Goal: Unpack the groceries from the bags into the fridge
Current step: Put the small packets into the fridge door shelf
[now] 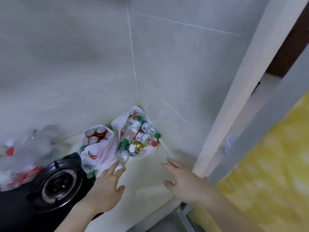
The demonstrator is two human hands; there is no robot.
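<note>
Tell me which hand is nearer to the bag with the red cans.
Left. The left hand reaches just below the bag with the red cans, fingers at its edge; the right hand is farther right over the counter.

far-left bag (pixel 21 158) motion-blurred, contents unreadable beyond red caps; burner (pixel 58 183) cut off by bottom-left edge; bottle labels in corner bag (pixel 133 129) too small to read; both forearms run out of frame; cup (pixel 231 143) behind frame is faint
</note>
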